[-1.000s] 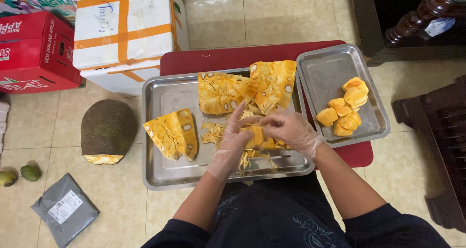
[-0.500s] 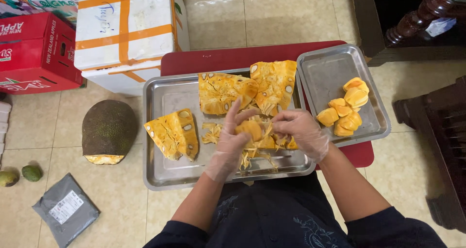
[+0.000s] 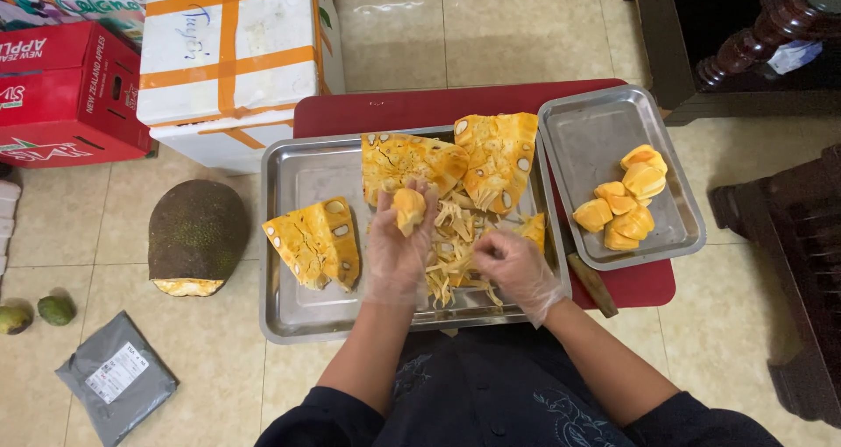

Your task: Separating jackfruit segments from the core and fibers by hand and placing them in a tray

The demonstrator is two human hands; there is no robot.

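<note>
A white foam box (image 3: 229,62) banded with orange tape stands at top left, a red carton (image 3: 66,92) beside it. A half jackfruit (image 3: 196,235) lies on the floor, cut end toward the person. A grey mailer (image 3: 116,376) with a white label lies at lower left. On the big tray (image 3: 293,311), the left hand (image 3: 396,250) is closed around a yellow pod (image 3: 408,209), its long axis upright. The right hand (image 3: 517,267), curled, pinches pale fibres (image 3: 455,246).
</note>
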